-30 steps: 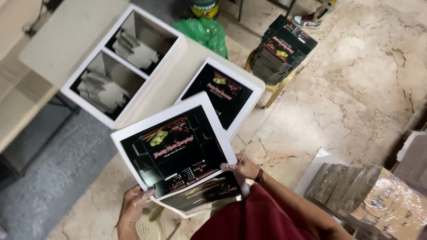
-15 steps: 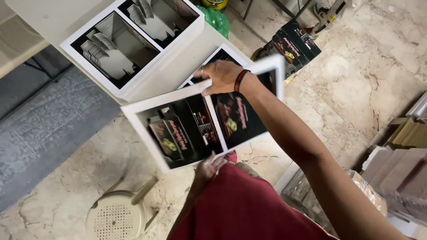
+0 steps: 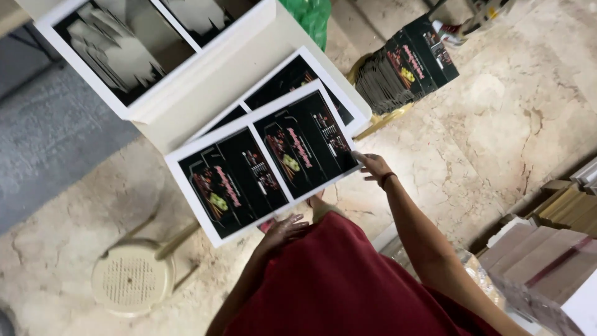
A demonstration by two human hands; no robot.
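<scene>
Glossy printed paper sheet (image 3: 264,165) above a polished marble floor (image 3: 497,124).

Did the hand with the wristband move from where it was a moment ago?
Yes. The right hand came back from over the white table and now grips the printed sheet at its near corner.

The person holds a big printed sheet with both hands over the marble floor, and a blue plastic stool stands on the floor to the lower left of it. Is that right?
Not quite. The head view shows the stool is cream, not blue. The rest holds: the left hand and right hand hold the printed sheet by its edges above the marble floor.
</scene>
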